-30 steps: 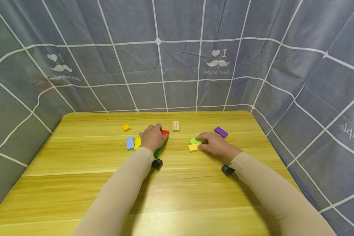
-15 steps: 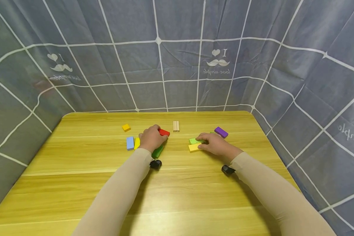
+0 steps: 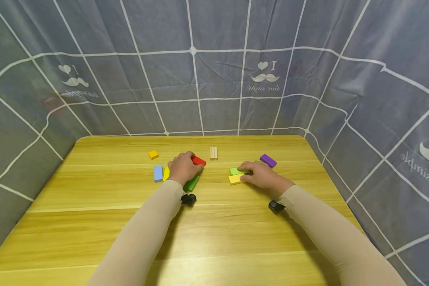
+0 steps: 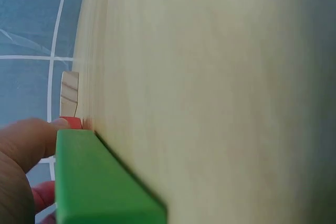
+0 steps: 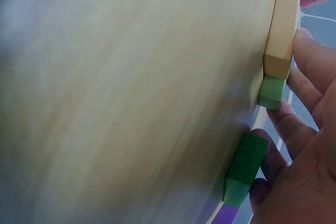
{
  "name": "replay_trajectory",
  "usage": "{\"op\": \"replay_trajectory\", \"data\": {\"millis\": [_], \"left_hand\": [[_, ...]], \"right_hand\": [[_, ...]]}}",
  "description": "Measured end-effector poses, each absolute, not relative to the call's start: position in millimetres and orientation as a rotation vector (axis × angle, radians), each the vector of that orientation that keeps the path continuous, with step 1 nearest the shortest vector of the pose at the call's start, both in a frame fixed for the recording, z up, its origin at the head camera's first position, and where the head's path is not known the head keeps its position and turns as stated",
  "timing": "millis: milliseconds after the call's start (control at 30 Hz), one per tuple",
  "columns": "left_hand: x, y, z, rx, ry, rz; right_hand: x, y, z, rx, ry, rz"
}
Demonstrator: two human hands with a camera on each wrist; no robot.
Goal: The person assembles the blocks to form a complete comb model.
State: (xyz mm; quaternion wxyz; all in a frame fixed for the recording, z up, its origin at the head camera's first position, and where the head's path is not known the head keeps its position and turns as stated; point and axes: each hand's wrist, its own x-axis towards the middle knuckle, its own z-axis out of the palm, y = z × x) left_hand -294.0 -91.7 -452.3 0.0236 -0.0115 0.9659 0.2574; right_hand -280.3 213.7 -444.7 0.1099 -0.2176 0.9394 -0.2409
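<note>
Left hand [image 3: 183, 170] pinches the red block [image 3: 199, 161] at its thumb, a dark green block [image 3: 192, 183] lying near its wrist; right hand [image 3: 260, 174] touches the pale yellow block [image 3: 235, 179] and light green block [image 3: 234, 171], grip undeterminable.

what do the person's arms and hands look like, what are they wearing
The left hand and right hand are bare, without gloves. The left sleeve and right sleeve are plain beige, long and fairly close-fitting, with no visible print. A small black device sits at each wrist; no cables show.
</note>
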Motion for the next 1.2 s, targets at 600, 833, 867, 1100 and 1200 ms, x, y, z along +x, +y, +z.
{"op": "replay_trajectory", "data": {"millis": [600, 833, 867, 1100, 1200], "left_hand": [[-283, -81, -451, 0.405, 2.853, 0.830], [-282, -81, -453, 0.451, 2.801, 0.826], [-282, -82, -453, 0.454, 2.794, 0.826], [-280, -83, -455, 0.485, 2.798, 0.788], [-279, -83, -455, 0.497, 2.813, 0.770]], "right_hand": [[-275, 211, -451, -0.636, 2.763, -0.696], [-273, 210, -452, -0.634, 2.757, -0.695], [-273, 210, -452, -0.635, 2.756, -0.695], [-270, 209, -452, -0.645, 2.762, -0.721], [-268, 208, -452, -0.641, 2.762, -0.720]]}}
